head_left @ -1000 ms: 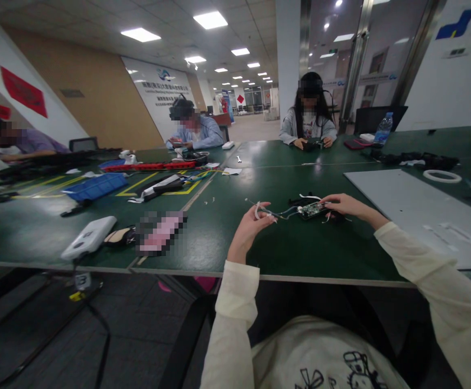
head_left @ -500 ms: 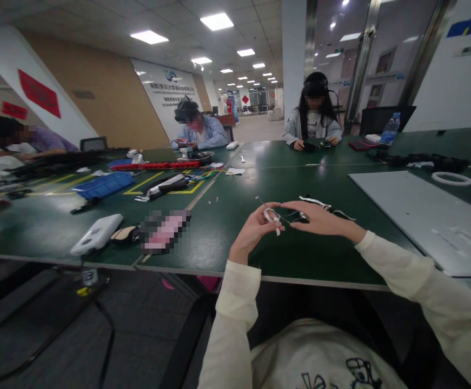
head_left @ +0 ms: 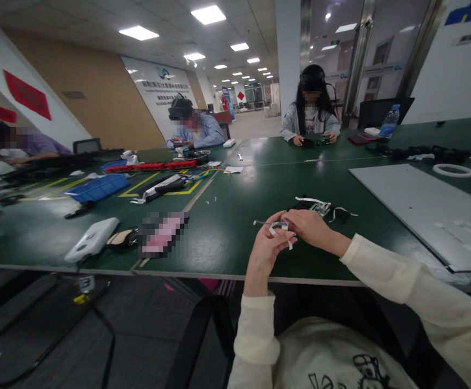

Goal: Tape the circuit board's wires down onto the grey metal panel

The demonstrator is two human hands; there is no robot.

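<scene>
My left hand point(head_left: 268, 249) is raised above the table's near edge, its thumb and fingers pinched on a curled white strip point(head_left: 290, 244). A thin grey cable point(head_left: 264, 222) with a pale tip pokes out to the left above these fingers. Its other end runs to the fingertips of my right hand point(head_left: 314, 229), which are pressed together against the left fingers; the exact grip there is partly hidden. Just beyond the right hand, a green circuit board point(head_left: 321, 208) lies among black parts, with a loose white strip point(head_left: 343, 210) beside it.
A large grey panel point(head_left: 417, 216) lies to the right, near a white ring point(head_left: 453, 170). Leftward are a pink phone-like object point(head_left: 163, 232), a white device point(head_left: 93, 239) and a blue bin point(head_left: 97, 189). Co-workers sit across the green table point(head_left: 219, 237) and further left.
My hands have come closer together, and the right fingers now close in against the left. The cable has swung from slanting to nearly level. The circuit board shows more behind my right hand.
</scene>
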